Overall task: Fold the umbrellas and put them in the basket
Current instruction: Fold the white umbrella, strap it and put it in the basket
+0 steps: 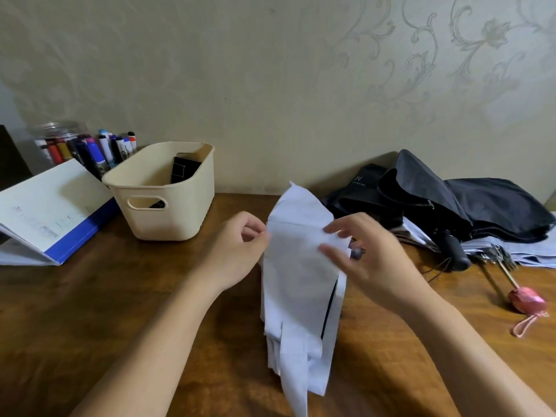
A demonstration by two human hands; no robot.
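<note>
A person is holding a white umbrella (301, 281) over the middle of the wooden counter (120, 311), with its loose cloth hanging down toward the near edge. A thin dark line is showing between 2 folds on its right side.

The left hand (237, 251) is staying at the left edge of the cloth. Its fingers (255, 228) are curling in and pinching this edge. The right hand (370, 254) is lying against the right side of the cloth. Its fingers (334, 228) are spread, with the thumb and the first finger apart and their tips touching the white cloth. This hand is a little blurred.

The cream basket (168, 212) is standing near the far edge, left of the middle, well apart from the hands. 1 dark folded umbrella (183, 170) is leaning inside it.

At the far right corner, black umbrellas (451, 200) are lying in a loose heap on top of a pale umbrella (529, 254). A thin shaft is reaching toward the right edge and ending in a pink handle (526, 299) with a loop.

At the left edge a white and blue folder (51, 212) is lying beside the basket. Behind it, markers (102, 149) are standing near a clear jar (57, 130) at the wall (270, 85).
</note>
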